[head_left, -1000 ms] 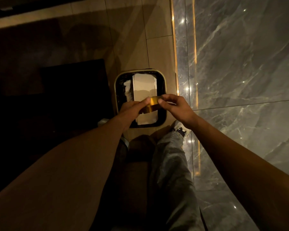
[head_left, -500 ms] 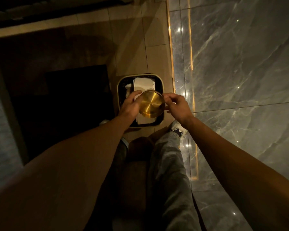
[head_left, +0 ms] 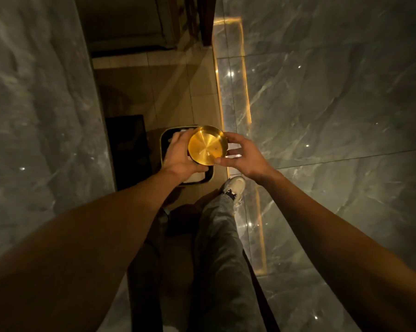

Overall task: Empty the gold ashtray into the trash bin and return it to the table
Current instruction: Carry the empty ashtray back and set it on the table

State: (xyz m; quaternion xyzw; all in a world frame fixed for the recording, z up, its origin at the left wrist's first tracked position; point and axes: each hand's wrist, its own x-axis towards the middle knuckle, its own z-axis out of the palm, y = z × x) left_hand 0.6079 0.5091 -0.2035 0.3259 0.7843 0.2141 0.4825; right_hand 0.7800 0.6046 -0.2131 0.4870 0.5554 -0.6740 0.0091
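Holding the ashtray above the bin, both hands pinch its rim: left hand closed on the near-left edge, right hand with thumb and fingers on the right edge. Bowl faces up and looks empty. Judgement: dumping appears done; keep it level, both grips firm, and carry it to the table, not in view.
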